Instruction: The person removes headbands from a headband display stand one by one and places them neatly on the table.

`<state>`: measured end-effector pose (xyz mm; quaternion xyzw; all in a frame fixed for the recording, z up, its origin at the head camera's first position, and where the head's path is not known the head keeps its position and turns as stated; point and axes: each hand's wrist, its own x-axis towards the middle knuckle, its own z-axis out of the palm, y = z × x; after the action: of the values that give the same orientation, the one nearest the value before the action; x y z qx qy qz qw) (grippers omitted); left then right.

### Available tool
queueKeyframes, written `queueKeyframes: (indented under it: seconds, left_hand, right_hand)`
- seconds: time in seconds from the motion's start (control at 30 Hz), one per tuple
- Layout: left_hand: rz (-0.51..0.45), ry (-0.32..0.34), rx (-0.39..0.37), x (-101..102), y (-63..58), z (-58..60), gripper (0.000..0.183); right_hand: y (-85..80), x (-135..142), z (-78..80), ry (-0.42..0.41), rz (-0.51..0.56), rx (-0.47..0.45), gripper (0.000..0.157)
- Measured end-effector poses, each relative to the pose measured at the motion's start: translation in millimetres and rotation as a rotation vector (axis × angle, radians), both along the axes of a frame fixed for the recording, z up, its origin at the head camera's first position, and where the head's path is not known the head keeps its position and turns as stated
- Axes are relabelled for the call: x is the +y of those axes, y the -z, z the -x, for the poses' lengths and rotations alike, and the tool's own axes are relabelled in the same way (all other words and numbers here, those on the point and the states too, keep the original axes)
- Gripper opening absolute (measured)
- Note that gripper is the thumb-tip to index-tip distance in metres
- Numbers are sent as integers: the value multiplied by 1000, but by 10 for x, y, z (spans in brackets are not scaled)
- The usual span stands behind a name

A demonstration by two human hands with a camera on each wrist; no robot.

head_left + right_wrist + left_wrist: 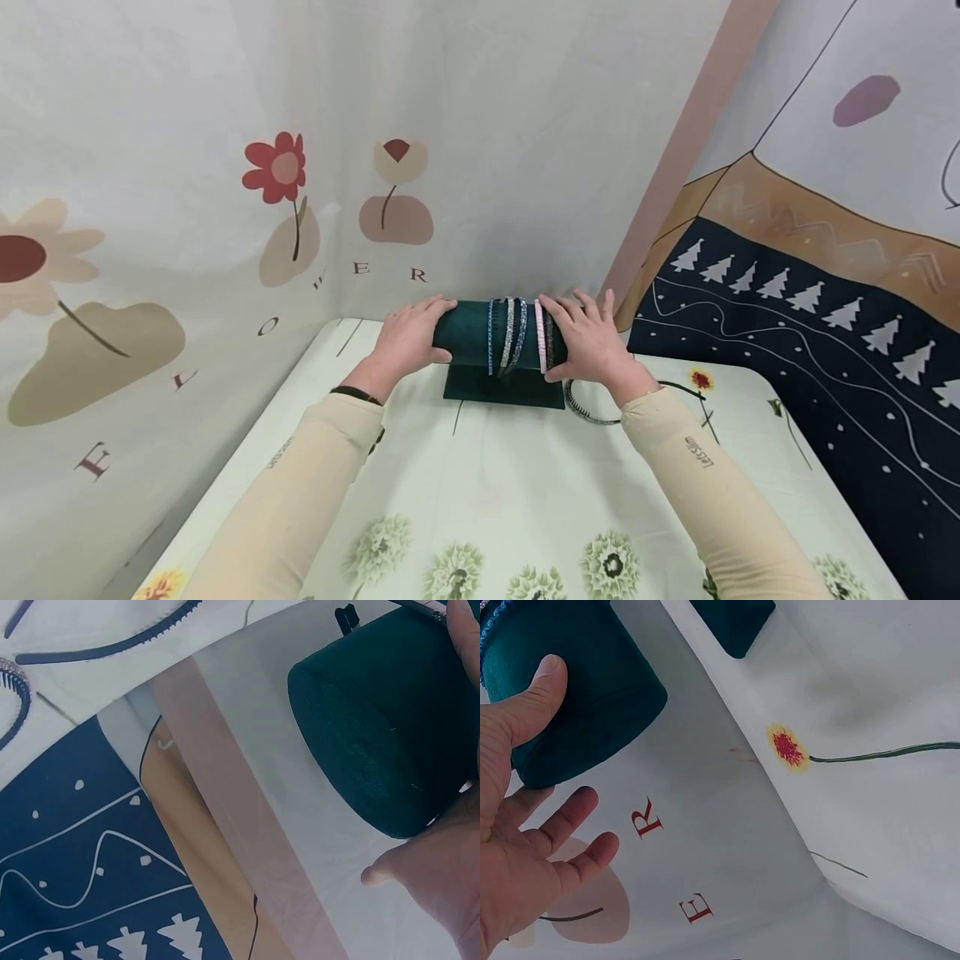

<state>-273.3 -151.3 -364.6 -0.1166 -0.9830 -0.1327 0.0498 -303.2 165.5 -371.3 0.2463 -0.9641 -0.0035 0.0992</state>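
A dark green velvet headband stand (465,329), a padded roll on a flat base (502,387), stands on the table. Several glittery headbands circle the roll, among them a blue one (491,337), a silver one (507,337) and a pink one (540,337). My left hand (405,342) holds the roll's left end, thumb in front and other fingers at the far side. At the right end, my right hand (592,346) grips a dark headband (550,342) around the roll, thumb low in front and index finger on top, its other fingers spread.
A loose dark headband (592,419) lies on the table by the right wrist; the right wrist view shows toothed band parts (112,651) there. The flowered tablecloth (480,475) spreads in front. Printed curtains (525,167) hang close behind the stand.
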Motion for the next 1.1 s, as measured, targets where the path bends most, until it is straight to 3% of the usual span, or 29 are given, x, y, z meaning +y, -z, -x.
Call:
queueKeyframes:
  seconds: [1.1]
  left_hand:
    - [-13,11,8,-16,11,-5,91]
  right_hand:
    - [-19,109,-30,17,61,-19,130]
